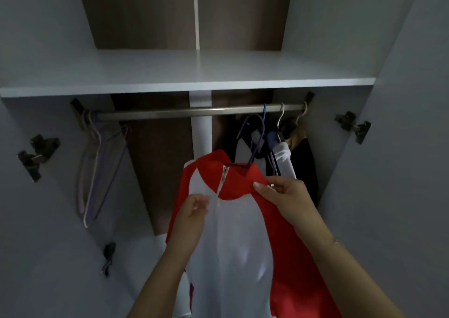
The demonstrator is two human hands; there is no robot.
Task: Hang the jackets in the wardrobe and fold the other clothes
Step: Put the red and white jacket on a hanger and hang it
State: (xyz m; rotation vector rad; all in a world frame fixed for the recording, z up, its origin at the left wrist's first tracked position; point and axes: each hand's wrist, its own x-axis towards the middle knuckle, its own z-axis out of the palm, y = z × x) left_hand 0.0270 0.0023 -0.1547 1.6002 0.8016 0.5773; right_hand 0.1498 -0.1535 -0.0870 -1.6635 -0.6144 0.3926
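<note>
Both hands (pixel 192 211) (pixel 286 196) pinch jacket (pixel 238 232) between them.

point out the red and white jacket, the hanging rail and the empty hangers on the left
red and white jacket (pixel 239 240): head view, on its white front panel
hanging rail (pixel 155 113): head view, on its bare middle stretch
empty hangers (pixel 97 172): head view, on their hanging wire bodies

There are no words, numbers or signs to read here. The red and white jacket (pixel 233 232) shows no letters, and the wardrobe shelf (pixel 184 75) is plain too.
</note>
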